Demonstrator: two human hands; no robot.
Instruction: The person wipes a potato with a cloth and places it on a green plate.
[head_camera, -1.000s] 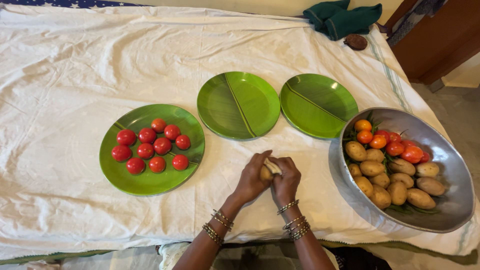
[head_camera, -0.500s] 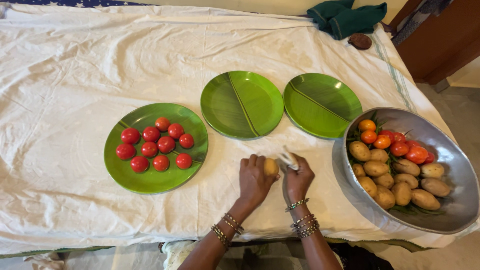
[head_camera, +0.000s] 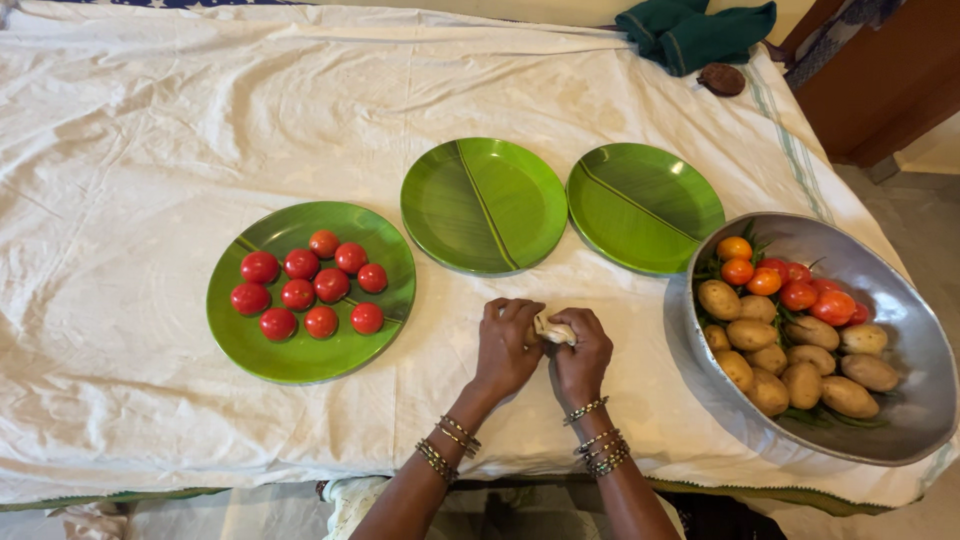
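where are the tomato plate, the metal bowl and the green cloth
tomato plate (head_camera: 300, 360): head view, bare green near rim, below the tomatoes
metal bowl (head_camera: 905, 300): head view, bare inner wall on the right
green cloth (head_camera: 695, 35): head view, middle of the folded heap at the table's far edge

A home dining spot: white cloth-covered table (head_camera: 150, 150), green leaf-patterned plates (head_camera: 484, 205), metal bowl of vegetables (head_camera: 900, 400), wooden door (head_camera: 880, 70) far right.

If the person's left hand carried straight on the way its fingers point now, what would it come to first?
The left hand, fingers aimed up the table, would probably reach the near rim of the empty middle green plate first; only bare white cloth lies between.
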